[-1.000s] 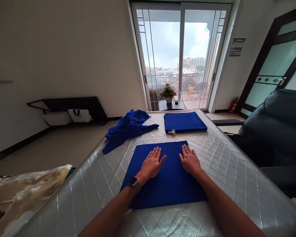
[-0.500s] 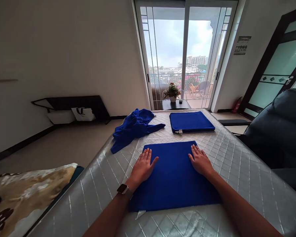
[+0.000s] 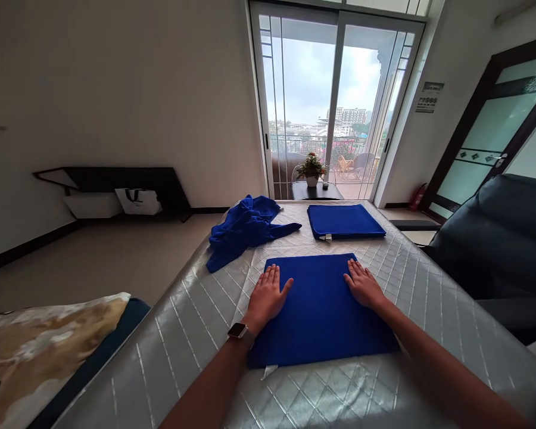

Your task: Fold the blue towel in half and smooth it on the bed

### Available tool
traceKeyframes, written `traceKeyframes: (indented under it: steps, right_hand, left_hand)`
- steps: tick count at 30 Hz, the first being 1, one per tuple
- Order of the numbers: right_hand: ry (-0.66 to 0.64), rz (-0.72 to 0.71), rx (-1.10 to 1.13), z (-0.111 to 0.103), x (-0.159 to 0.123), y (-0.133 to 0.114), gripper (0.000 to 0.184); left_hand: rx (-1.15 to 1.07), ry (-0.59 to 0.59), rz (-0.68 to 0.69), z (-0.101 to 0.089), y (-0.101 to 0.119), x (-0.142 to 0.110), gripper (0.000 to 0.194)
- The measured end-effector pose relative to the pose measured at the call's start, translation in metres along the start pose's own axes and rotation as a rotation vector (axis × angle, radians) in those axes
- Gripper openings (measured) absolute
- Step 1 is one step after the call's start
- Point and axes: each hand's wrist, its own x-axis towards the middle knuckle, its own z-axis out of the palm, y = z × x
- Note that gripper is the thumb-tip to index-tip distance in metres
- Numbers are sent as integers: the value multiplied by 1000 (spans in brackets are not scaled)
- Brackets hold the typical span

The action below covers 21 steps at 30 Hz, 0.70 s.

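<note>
A blue folded cloth lies flat in front of me, a small white label showing at its near left corner. My left hand rests on its left edge, fingers stretched out and thumb apart; a watch is on that wrist. On the right edge, near the far corner, my right hand lies flat with fingers extended. Beyond them, a second folded blue cloth sits at the far right. A crumpled blue cloth is bunched at the far left.
The cloths lie on a silver quilted surface. A black armchair stands to the right, and a patterned blanket is at the lower left. A potted plant stands on a small table before the sliding glass door.
The view has shifted slightly. Both hands remain flat on the side edges of the folded cloth, the left one slightly farther in from the edge. The other cloths have not moved.
</note>
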Motion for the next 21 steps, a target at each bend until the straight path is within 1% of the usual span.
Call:
traceKeyframes:
  steps: [3,6,9,14,18,21]
  right_hand:
    - [28,-17,-17,-4,-15,1,68]
    - [49,-48,-21,-2,-36,2,69]
    - [24,-49,9,3,-51,3,69]
    - [-21,-12,44,6,-54,0,70]
    - [-24,4,63,2,-53,-4,69]
    - [-17,3,86,-2,-55,-6,69]
  left_hand:
    - [2,15,12,0,0,0,89]
    - [8,25,20,1,-1,1,88]
    - [8,27,20,3,-3,2,88]
    - [5,58,29,10,-8,4,87]
    - [24,82,39,14,-10,6,85]
    - [34,83,38,13,-12,7,87]
